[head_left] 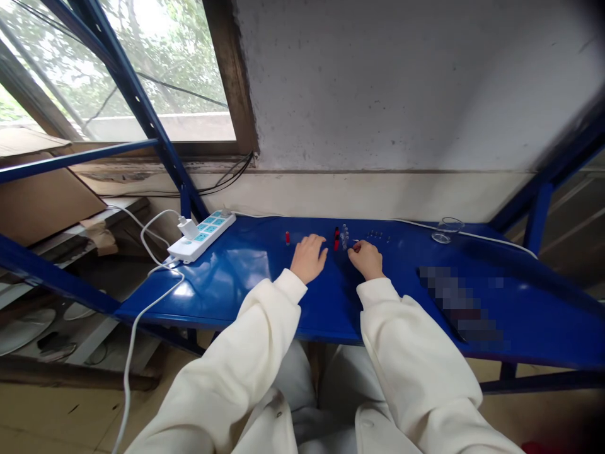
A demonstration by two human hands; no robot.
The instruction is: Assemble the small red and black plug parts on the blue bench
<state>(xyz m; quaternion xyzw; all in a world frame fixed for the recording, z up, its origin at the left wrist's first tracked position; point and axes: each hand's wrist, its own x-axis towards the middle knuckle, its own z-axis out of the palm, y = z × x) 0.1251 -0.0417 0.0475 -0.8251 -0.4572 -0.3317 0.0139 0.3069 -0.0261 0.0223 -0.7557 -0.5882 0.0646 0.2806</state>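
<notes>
My left hand (309, 258) rests on the blue tabletop with its fingers stretched out and thumb apart, holding nothing. It lies between a small red cylinder (287, 238) and some small red and black pieces (336, 239). Thumb and fingers of my right hand (367, 258) are pinched together; a tiny pale tip shows at them, too small to name. Just left of that hand stand several small clear pieces (345, 237) in a cluster. Beyond it, several tiny bits (378, 236) are spread in loose rows.
A white power strip (208, 234) with a plugged-in adapter sits at the table's left, its cable hanging over the edge. To the right are a clear glass (449, 229) and a dark, pixelated flat object (458, 306). Blue metal posts (539, 217) flank the blue table (222, 290).
</notes>
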